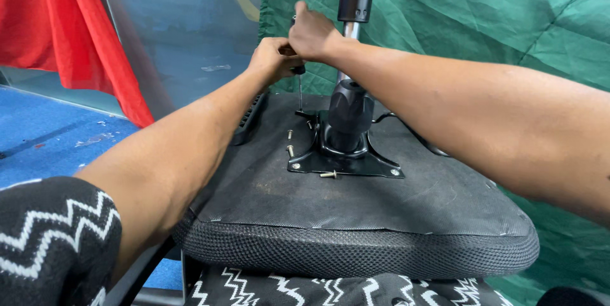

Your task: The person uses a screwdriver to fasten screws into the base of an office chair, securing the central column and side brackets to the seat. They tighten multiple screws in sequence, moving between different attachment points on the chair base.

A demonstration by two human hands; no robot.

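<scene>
An upturned office chair seat (356, 217) lies in front of me, its black fabric underside facing up. A black metal mounting plate (346, 161) with a gas-lift column (351, 58) stands bolted at its middle. My left hand (273, 58) and my right hand (312, 31) are both closed around the handle of a screwdriver (300, 93), held upright with its tip at the plate's far left corner. Two screws (290, 142) stick up along the plate's left edge. A loose screw (328, 174) lies on the fabric by the plate's front edge.
A green tarp (483, 20) hangs behind and to the right. Red cloth (82, 33) hangs at the left over blue floor (44, 134). A black armrest (249, 118) lies at the seat's left edge. My zigzag-patterned clothing (57, 242) shows at bottom.
</scene>
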